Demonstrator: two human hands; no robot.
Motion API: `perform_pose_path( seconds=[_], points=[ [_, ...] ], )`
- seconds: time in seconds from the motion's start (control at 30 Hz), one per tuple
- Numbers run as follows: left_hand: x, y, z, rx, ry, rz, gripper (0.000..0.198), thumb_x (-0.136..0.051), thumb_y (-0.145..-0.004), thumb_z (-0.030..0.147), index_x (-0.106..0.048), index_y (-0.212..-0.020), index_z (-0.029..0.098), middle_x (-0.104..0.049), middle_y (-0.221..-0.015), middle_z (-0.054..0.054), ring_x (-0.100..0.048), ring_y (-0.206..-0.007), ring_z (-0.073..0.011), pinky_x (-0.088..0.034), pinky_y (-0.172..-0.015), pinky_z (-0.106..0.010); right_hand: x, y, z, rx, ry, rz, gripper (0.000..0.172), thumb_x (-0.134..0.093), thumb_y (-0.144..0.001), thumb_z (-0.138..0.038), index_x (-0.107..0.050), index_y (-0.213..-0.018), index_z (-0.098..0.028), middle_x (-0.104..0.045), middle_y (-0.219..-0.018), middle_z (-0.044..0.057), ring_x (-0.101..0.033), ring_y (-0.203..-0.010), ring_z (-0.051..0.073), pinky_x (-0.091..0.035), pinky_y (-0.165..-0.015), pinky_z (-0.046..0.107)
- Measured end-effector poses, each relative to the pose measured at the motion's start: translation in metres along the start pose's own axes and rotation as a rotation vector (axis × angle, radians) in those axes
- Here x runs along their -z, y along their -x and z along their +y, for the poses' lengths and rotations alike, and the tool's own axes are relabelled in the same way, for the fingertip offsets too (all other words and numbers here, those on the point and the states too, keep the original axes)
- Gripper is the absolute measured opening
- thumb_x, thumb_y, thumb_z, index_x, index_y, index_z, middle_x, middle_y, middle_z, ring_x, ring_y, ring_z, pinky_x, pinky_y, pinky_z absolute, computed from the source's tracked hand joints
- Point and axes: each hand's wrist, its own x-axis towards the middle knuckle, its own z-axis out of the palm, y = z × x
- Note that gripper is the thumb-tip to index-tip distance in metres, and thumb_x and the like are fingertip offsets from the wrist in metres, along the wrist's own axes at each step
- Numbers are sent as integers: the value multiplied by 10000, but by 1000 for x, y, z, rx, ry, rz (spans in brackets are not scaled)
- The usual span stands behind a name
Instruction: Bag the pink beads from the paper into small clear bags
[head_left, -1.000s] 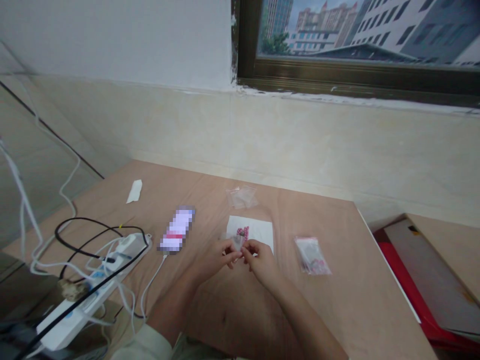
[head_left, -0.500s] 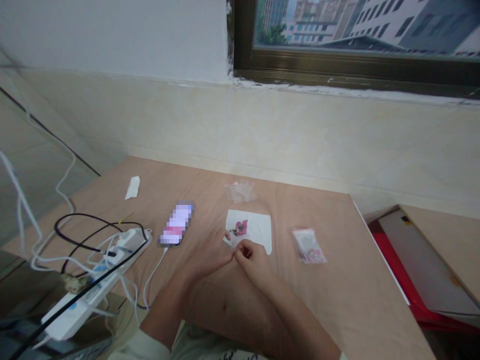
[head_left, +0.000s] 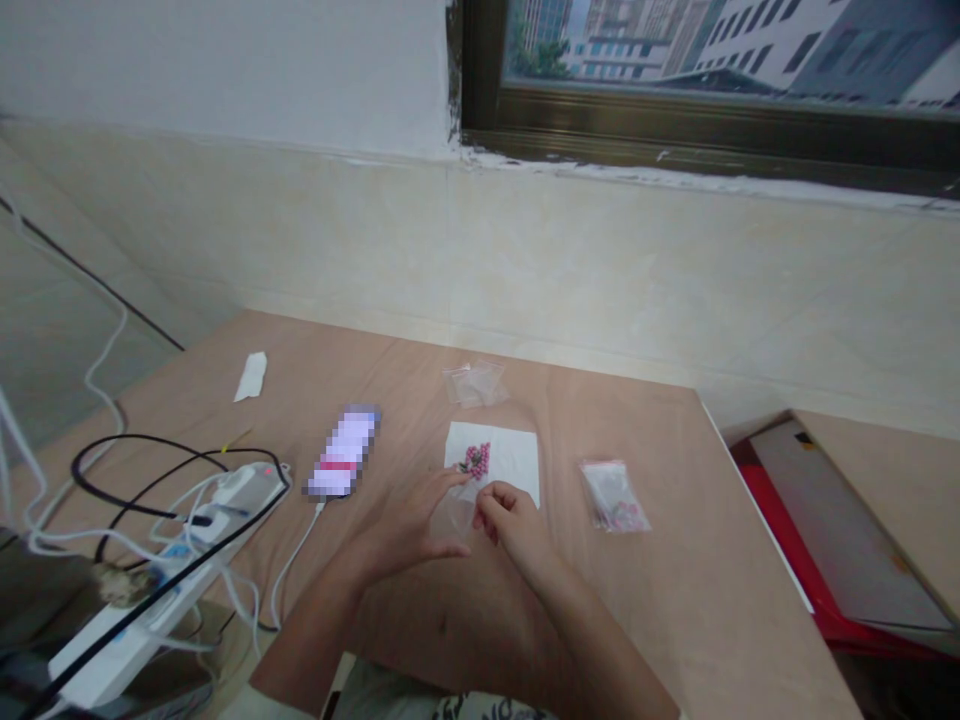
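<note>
Clear plastic bag [head_left: 454, 512], thin and nearly invisible against the wood, hangs at the near left corner of the white paper sheet [head_left: 517, 462]. The right hand [head_left: 504, 512], over the sheet's near edge, appears to pinch the bag's side between thumb and curled fingers; so small a hold probably suits film this limp. The left hand [head_left: 420, 515], to the near left of the sheet, is spread wide, thumb well apart from the fingers, with the film in the gap; whether any fingertip touches it, I cannot tell. That spread perhaps leaves the bag room to stay unfolded.

On the sheet's left part, just beside the left fingertips, lies a cluster of small round pink beads [head_left: 480, 460] with some darker ones; the pale, flat paper likely makes them easy to see and keeps them together. Just beyond the sheet rest loose clear bags [head_left: 475, 384], crinkled and glossy. To its right, well apart, lie filled bags [head_left: 615, 497] showing pink inside, presumably kept separate from the others.

Left of the sheet is a flat phone [head_left: 343, 452], its screen blurred, on a white cable; farther left sits a white plastic power strip [head_left: 169, 575] under tangled cords. Smooth, grained wooden tabletop [head_left: 720, 560] surrounds the sheet.
</note>
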Motion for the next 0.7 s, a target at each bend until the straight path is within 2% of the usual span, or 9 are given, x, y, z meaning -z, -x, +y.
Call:
perform_pose_path(
  seconds=[0.07, 0.13, 0.2, 0.27, 0.33, 0.5, 0.7],
  points=[
    [-3, 1, -6, 12, -32, 48, 560, -589, -632, 347, -396, -1131, 183, -458, -1173, -88, -391, -1102, -210, -308, -948, -366, -1, -1, 5, -18, -66, -36, 167, -416, -667, -237, -468, -526, -165, -445, -436, -46, -349, -363, 66, -272, -381, 187],
    [-4, 1, -12, 32, -65, 109, 474, -557, -667, 343, -428, -1096, 187, -499, -1120, -75, -426, -1065, -200, -327, -930, -365, -1, -4, 13, -22, -85, -8, 189, -412, -692, -301, -482, -581, -165, -483, -493, -30, -371, -383, 75, -296, -391, 196],
    [-4, 0, -17, 61, -102, 154, 430, -541, -686, 334, -441, -1078, 189, -515, -1096, -73, -445, -1041, -201, -340, -913, -375, 2, -11, 23, 14, 8, 118, 179, -428, -694, -321, -495, -641, -163, -514, -572, -11, -422, -454, 92, -338, -443, 210],
    [-3, 0, -20, 91, -145, 182, 417, -550, -682, 325, -451, -1061, 181, -524, -1080, -79, -457, -1024, -210, -352, -897, -384, 6, -21, 35, 84, 199, 273, 135, -459, -679, -285, -508, -694, -160, -528, -642, 8, -465, -555, 117, -368, -528, 230],
    [-1, -1, -22, 111, -190, 202, 407, -563, -670, 318, -466, -1037, 172, -538, -1051, -79, -466, -1007, -217, -358, -887, -391, 10, -32, 45, 145, 396, 366, 116, -467, -670, -235, -519, -737, -155, -536, -699, 29, -484, -643, 140, -374, -604, 250],
    [1, -7, -27, 99, -264, 199, 418, -569, -661, 325, -467, -1032, 159, -550, -1043, -80, -474, -996, -220, -353, -881, -400, 12, -50, 57, 153, 675, 337, 109, -438, -684, -175, -536, -729, -160, -537, -738, 53, -496, -698, 156, -369, -616, 247],
    [2, -18, -33, 103, -331, 157, 436, -581, -653, 324, -463, -1033, 146, -549, -1045, -89, -465, -1003, -226, -329, -892, -400, 11, -57, 60, 164, 725, 308, 103, -446, -704, -192, -543, -731, -173, -536, -719, 37, -500, -662, 140, -368, -589, 232]
  ],
)
